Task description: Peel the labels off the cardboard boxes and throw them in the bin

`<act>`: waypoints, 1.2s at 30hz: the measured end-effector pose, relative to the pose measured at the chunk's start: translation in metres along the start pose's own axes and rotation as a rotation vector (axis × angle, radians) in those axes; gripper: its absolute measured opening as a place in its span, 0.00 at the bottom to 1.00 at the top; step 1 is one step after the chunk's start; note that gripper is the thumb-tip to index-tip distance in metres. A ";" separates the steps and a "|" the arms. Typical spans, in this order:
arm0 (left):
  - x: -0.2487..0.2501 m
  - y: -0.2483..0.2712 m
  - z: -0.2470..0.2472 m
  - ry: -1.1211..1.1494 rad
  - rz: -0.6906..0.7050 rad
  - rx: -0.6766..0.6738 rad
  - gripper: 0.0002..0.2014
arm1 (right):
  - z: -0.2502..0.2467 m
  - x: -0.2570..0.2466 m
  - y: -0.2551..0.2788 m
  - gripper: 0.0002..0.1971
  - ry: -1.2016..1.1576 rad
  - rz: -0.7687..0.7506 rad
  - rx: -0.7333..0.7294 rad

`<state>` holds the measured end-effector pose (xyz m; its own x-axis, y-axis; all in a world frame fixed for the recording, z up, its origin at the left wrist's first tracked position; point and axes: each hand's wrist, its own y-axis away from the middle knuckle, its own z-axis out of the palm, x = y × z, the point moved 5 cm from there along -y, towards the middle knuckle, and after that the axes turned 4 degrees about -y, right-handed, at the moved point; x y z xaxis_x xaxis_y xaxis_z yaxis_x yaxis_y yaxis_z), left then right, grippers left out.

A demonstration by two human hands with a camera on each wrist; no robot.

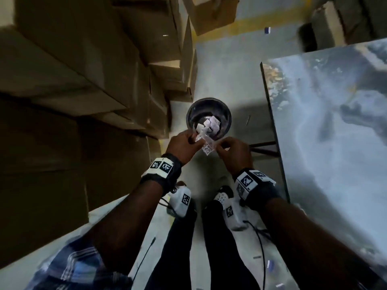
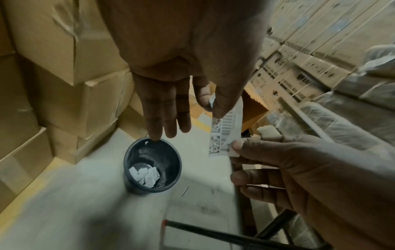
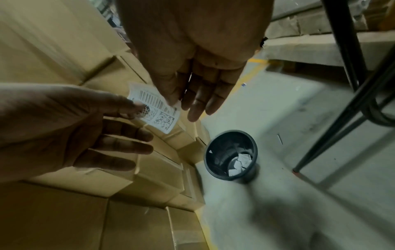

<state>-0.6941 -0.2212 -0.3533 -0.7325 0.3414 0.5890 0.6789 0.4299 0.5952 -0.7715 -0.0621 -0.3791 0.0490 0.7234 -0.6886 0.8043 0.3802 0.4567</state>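
A white printed label [image 1: 207,147] [image 2: 224,133] [image 3: 158,111] hangs between both my hands, above the floor just in front of the bin. My left hand [image 1: 193,141] [image 2: 210,108] pinches one end between thumb and forefinger, its other fingers straight. My right hand [image 1: 219,146] [image 3: 177,104] pinches the opposite end. The round dark bin [image 1: 189,116] [image 2: 128,162] [image 3: 206,157] stands on the floor below, with several crumpled white labels [image 1: 211,124] [image 2: 145,175] [image 3: 239,162] inside. Brown cardboard boxes [image 1: 83,59] [image 2: 64,84] [image 3: 64,203] are stacked on the left.
A metal-topped table [image 1: 335,122] stands on the right, and its black legs [image 1: 263,145] [image 3: 342,118] reach the floor beside the bin. My feet in white shoes [image 1: 182,199] are just behind the bin. More boxes [image 1: 211,13] lie farther back by a yellow floor line.
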 end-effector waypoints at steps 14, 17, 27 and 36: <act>-0.132 -0.187 0.107 0.366 -0.353 -0.167 0.10 | 0.142 0.152 -0.163 0.10 0.039 0.283 -0.036; -0.159 -0.222 0.108 0.400 -0.422 -0.039 0.31 | 0.159 0.175 -0.197 0.11 0.034 0.332 0.026; -0.207 -0.274 0.155 0.048 -0.225 -0.128 0.17 | 0.198 0.217 -0.269 0.11 -0.153 0.417 0.153; -0.214 -0.296 0.181 -0.011 -0.122 -0.096 0.13 | 0.219 0.234 -0.287 0.12 -0.027 0.290 0.049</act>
<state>-0.7471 -0.2704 -0.7545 -0.8101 0.3006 0.5034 0.5860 0.3867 0.7121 -0.8610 -0.1284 -0.7947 0.2962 0.7818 -0.5486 0.7822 0.1311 0.6091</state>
